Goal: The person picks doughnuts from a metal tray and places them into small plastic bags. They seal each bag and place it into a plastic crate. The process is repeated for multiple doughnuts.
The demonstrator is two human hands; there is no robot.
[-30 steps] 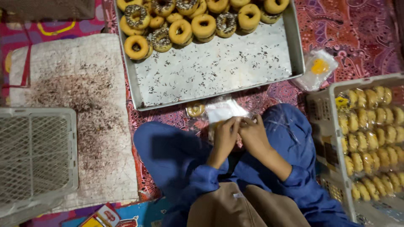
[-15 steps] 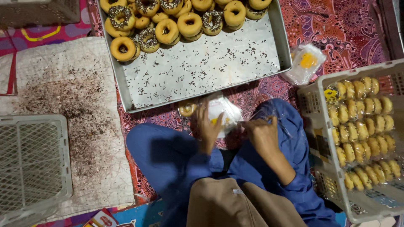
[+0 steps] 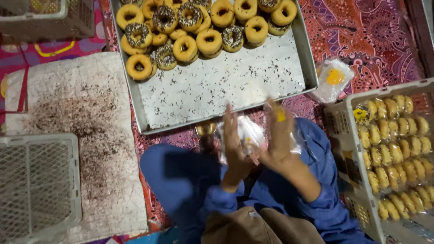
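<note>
Your left hand [image 3: 234, 147] and right hand [image 3: 276, 138] are raised side by side over your lap, just below the near edge of the metal tray [image 3: 217, 92], and both are blurred. Between them sits a clear plastic bag [image 3: 250, 135] with a yellow mark on it; your left palm faces it with fingers [image 3: 229, 118] stretched up and spread, and your right fingers [image 3: 279, 110] also point upward against the bag's right side. Both hands touch the bag, but the blur means you cannot tell whether either one is actually closed on it. A doughnut [image 3: 205, 129] lies on the patterned cloth [image 3: 370, 40] just left of the bag, close to the tray's near rim. The tray's far half holds a pile of doughnuts [image 3: 199, 27], some plain, some with dark sprinkles, and its near half is bare metal scattered with loose sprinkles. To your right stands a plastic crate [image 3: 343, 149] filled with rows of bagged doughnuts, and a loose packet [image 3: 333, 80] lies by the tray's right near corner. An upturned white crate [image 3: 38, 180] sits at your left, beside a sprinkle-dusted mat [image 3: 72, 113].
</note>
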